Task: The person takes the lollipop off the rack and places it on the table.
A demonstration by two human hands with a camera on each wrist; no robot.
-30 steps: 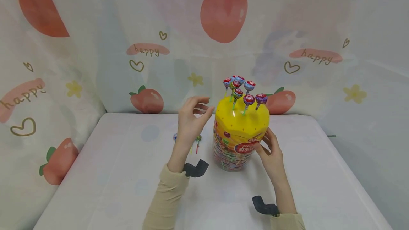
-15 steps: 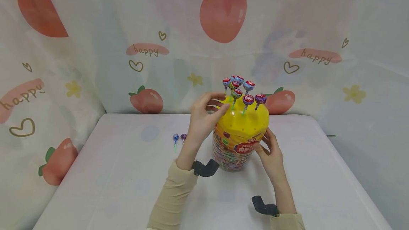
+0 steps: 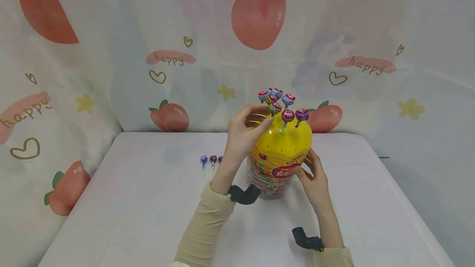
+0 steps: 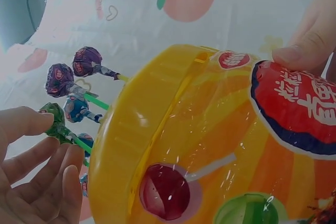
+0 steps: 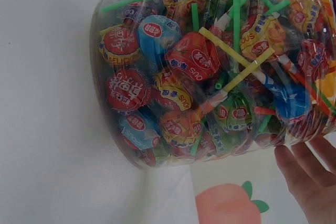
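Observation:
A tall clear jar of wrapped lollipops [image 5: 173, 93] stands on the table, topped by a yellow lid [image 3: 283, 141] with small holes. Several lollipops stick up from the lid by their sticks, such as a purple one [image 3: 302, 114]. My left hand [image 3: 241, 135] is at the lid's left side, thumb and fingers pinching the head of a green-wrapped lollipop [image 4: 52, 120], whose green stick meets the lid. My right hand [image 3: 316, 182] holds the jar's right side, its thumb [image 4: 296, 54] by the red label and its fingers [image 5: 299, 169] along the wall.
On the white table [image 3: 148, 209], left of the jar, lie a blue lollipop [image 3: 203, 160] and purple ones [image 3: 213, 159], partly behind my left forearm. A fruit-printed cloth [image 3: 208, 24] hangs behind and to the left of the table.
My left hand has moved right from beside the jar to the green lollipop on the lid, uncovering lollipops on the table. The right hand stays on the jar.

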